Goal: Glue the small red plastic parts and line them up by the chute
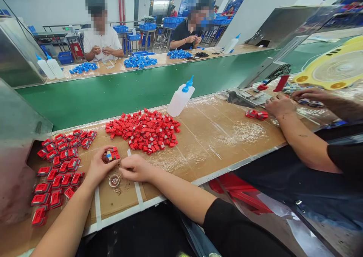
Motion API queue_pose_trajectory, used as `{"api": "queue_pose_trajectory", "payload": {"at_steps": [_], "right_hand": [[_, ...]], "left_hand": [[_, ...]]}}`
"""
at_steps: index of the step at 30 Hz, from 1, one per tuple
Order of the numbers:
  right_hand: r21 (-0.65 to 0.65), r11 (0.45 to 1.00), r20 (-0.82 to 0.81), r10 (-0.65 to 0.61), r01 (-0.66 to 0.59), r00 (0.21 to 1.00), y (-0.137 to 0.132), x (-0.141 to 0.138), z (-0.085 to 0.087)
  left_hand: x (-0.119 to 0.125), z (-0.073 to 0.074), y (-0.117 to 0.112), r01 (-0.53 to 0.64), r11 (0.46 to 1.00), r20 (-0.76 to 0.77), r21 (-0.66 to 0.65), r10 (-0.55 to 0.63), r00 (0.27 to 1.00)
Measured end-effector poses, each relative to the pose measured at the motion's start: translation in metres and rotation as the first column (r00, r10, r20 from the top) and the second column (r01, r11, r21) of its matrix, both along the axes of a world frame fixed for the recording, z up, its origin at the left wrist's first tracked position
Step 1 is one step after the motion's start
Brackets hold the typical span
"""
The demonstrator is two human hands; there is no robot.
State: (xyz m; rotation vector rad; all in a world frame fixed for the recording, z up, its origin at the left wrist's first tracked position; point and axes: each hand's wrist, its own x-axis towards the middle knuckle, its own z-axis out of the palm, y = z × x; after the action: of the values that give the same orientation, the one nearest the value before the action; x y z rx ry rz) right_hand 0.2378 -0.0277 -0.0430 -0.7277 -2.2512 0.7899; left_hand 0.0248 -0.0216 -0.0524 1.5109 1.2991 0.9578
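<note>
My left hand (102, 162) is closed around a small red plastic toy part (114, 153) with blue, yellow and white pieces on its side. Just to the right, my right hand (136, 168) pinches a thin pale stick (119, 176), whose lower end reaches into a small round clear dish (110, 181). What the dish contains is hard to make out. Left of my left hand, rows of red and grey plastic assemblies (57, 181) lie on the cardboard-covered bench. Beyond my hands is a heap of small red plastic parts (144, 130).
A white bottle with a blue nozzle (181, 98) stands behind the heap. At right, a co-worker's hands (280, 105) work beside a metal press (255, 92) and a yellow fan (331, 62). A green belt (113, 102) separates my bench from two people opposite. A metal panel (17, 155) borders the left.
</note>
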Motion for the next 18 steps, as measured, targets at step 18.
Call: {"api": "queue_pose_trajectory", "payload": {"at_steps": [18], "right_hand": [[-0.139,0.922,-0.161,-0.381,0.362,0.91,0.026,-0.002,-0.012]], "left_hand": [[0.002,0.007,-0.003,0.068,0.997,-0.221,0.024,-0.061,0.973]]}}
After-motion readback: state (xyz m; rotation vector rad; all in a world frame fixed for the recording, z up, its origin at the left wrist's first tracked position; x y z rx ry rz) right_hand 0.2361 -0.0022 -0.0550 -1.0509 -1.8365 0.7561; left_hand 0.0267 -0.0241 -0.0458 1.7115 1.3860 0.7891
